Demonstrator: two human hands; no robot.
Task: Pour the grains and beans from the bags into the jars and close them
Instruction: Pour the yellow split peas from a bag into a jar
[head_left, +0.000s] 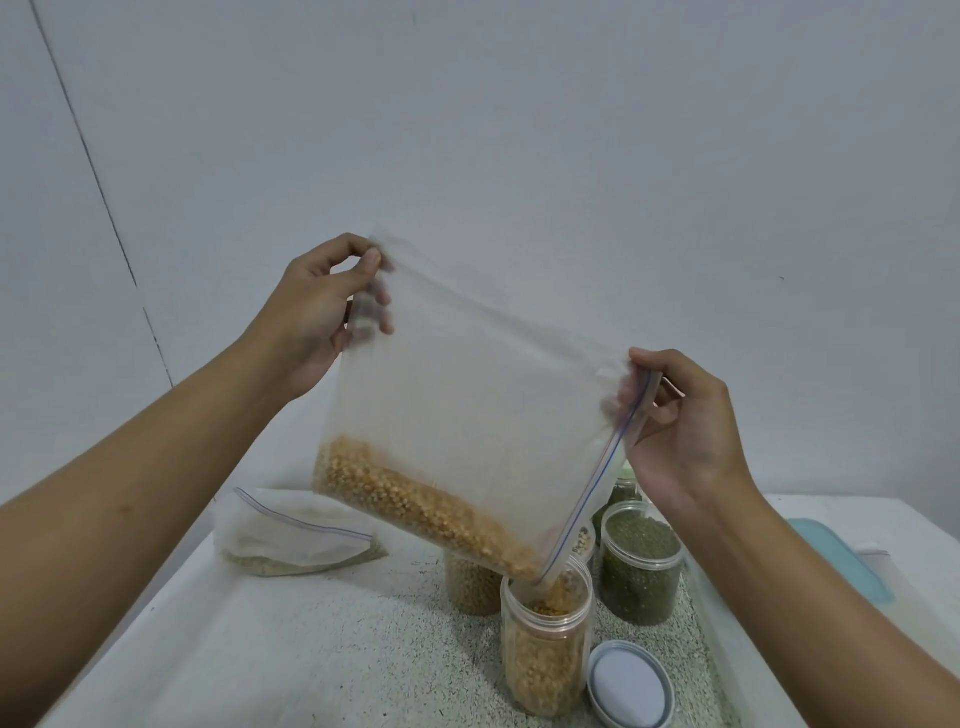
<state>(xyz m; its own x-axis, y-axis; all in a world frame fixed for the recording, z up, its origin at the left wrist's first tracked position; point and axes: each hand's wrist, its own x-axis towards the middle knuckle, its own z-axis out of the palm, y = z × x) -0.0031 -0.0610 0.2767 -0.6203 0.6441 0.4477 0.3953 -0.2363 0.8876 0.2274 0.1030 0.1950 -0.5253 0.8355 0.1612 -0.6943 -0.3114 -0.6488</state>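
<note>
A clear zip bag (467, 405) of yellow grains (415, 504) hangs tilted over an open plastic jar (545, 654). The bag's lower corner points into the jar mouth, and yellow grains fill most of the jar. My left hand (317, 317) pinches the bag's upper left corner. My right hand (685, 426) pinches the zip edge on the right. A grey lid (631, 683) lies on the table right of the jar.
A jar of green beans (639, 561) stands behind the open jar, with further jars partly hidden by the bag. A second zip bag (296, 535) with a little grain lies at the left. A blue flat thing (836, 556) sits at the right edge of the speckled table (337, 634).
</note>
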